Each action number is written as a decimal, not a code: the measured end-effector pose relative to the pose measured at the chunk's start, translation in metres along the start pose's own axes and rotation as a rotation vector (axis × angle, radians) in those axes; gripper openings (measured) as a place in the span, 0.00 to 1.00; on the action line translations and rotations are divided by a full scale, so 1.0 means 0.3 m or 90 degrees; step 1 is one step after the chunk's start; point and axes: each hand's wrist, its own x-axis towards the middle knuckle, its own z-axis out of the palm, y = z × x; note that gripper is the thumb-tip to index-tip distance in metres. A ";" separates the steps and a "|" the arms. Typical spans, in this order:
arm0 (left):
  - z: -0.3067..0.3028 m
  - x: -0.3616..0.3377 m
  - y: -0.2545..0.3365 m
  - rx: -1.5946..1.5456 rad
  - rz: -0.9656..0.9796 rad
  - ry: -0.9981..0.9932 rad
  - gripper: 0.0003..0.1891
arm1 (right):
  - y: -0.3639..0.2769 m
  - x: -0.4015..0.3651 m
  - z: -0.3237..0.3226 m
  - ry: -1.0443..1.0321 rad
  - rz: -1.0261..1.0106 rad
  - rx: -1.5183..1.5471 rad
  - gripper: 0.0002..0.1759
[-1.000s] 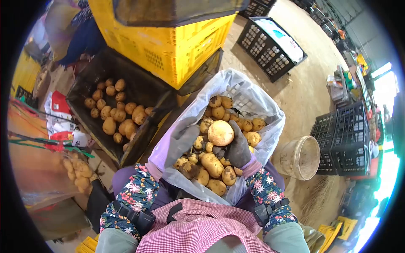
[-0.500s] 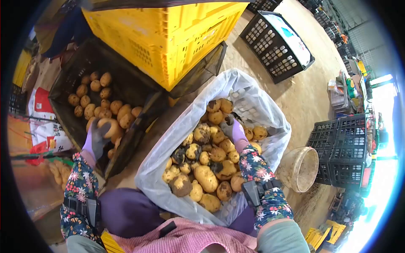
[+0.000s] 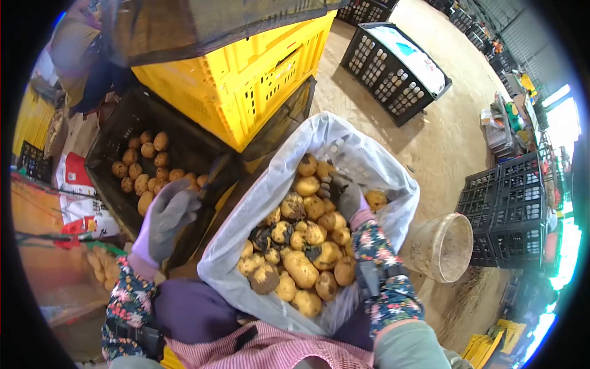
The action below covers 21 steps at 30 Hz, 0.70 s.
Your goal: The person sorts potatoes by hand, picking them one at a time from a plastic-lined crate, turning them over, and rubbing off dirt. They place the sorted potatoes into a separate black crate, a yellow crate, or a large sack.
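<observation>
My left hand (image 3: 174, 216), in a grey and purple glove, is raised over the near edge of the black crate (image 3: 101, 165). Its fingers are apart and I see nothing in them. Brown potatoes (image 3: 142, 184) lie inside that crate. My right hand (image 3: 345, 195), gloved alike with dirt-darkened fingers, reaches into a crate lined with white plastic (image 3: 230, 243). Those fingers curl down over a potato (image 3: 332, 203) in the pile, mostly hidden beneath them. Several potatoes around it, such as a large yellow one (image 3: 300, 269), are smooth; others carry black, dirty patches.
A yellow crate (image 3: 270, 74) with dark mesh (image 3: 184, 31) on top stands beyond the black crate. At right are a whitish bucket (image 3: 452, 246) and stacked black crates (image 3: 510, 209). Another black crate (image 3: 393, 74) stands farther off. A person (image 3: 80, 61) is at upper left.
My left hand has come away from the potatoes in the black crate, moving up and to the right. My right hand has shifted slightly downward among the potatoes. The view has tilted a little.
</observation>
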 end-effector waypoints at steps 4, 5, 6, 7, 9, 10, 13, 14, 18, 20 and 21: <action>0.219 -0.103 0.043 -0.046 0.046 -0.131 0.25 | -0.167 -0.148 0.077 0.069 0.086 -0.329 0.15; 0.247 -0.115 0.020 -0.052 0.075 -0.181 0.25 | -0.154 -0.157 0.040 0.069 0.016 -0.390 0.15; 0.269 -0.126 -0.013 -0.063 0.098 -0.228 0.25 | -0.138 -0.172 0.007 0.067 -0.047 -0.452 0.16; 0.296 -0.146 -0.016 -0.051 0.097 -0.222 0.24 | -0.131 -0.201 -0.004 0.066 -0.077 -0.536 0.17; 0.322 -0.152 -0.040 -0.074 0.110 -0.214 0.24 | -0.137 -0.295 0.026 0.102 -0.027 -0.701 0.19; 0.329 -0.146 -0.053 -0.104 0.091 -0.186 0.24 | -0.141 -0.324 0.039 0.109 -0.008 -0.705 0.19; 0.314 -0.066 -0.166 -0.153 0.053 -0.100 0.25 | -0.181 -0.390 0.056 0.004 0.095 -0.785 0.24; 0.306 -0.037 -0.208 -0.164 0.046 -0.091 0.25 | -0.211 -0.425 0.077 0.010 0.115 -0.797 0.24; 0.333 -0.044 -0.136 -0.166 0.038 -0.151 0.25 | -0.186 -0.540 0.188 -0.436 0.147 -1.360 0.28; 0.347 -0.051 -0.137 -0.150 0.036 -0.197 0.24 | -0.073 -0.572 0.106 -0.484 0.016 -1.544 0.20; 0.357 -0.065 -0.126 -0.176 0.028 -0.212 0.23 | -0.057 -0.585 0.124 -0.494 0.019 -1.547 0.20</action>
